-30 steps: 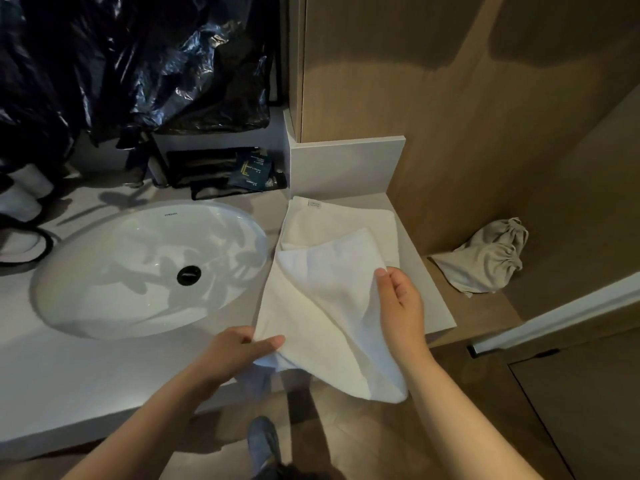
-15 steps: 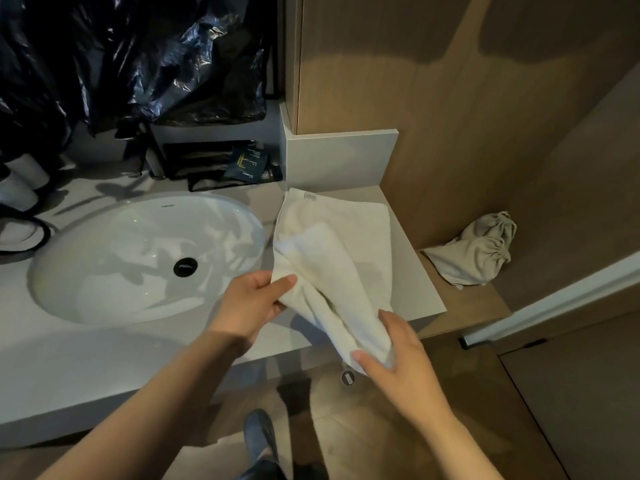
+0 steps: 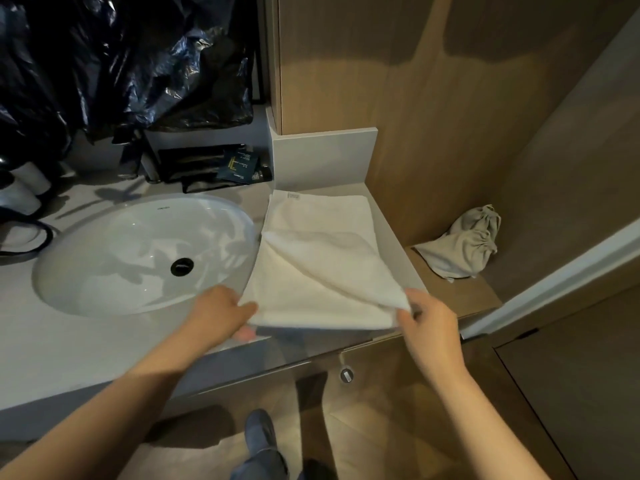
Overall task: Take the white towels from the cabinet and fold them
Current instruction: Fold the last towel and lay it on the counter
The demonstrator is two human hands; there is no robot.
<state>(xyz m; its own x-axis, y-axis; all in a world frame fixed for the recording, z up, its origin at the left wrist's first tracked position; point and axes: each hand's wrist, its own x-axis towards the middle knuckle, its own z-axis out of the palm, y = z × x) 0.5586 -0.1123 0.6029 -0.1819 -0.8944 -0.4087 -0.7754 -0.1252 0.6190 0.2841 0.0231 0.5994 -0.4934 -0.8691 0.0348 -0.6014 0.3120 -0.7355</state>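
Note:
A white towel [image 3: 322,271] lies spread on the grey counter [image 3: 86,348] to the right of the sink, a small label at its far left corner. Its upper layer is folded over diagonally toward the near right corner. My left hand [image 3: 221,315] grips the towel's near left corner at the counter's front edge. My right hand [image 3: 427,323] pinches the near right corner, holding the folded layer down onto the one below.
A white oval sink [image 3: 138,251] with a black drain sits left of the towel. Black plastic bags [image 3: 121,57] and dark packets crowd the back. A beige drawstring pouch [image 3: 464,244] lies on a lower wooden shelf at right. Wood panels rise behind.
The towel was lifted and bunched between both hands; now it lies spread flat on the counter. My left hand moved down to the near left corner, my right hand to the near right corner.

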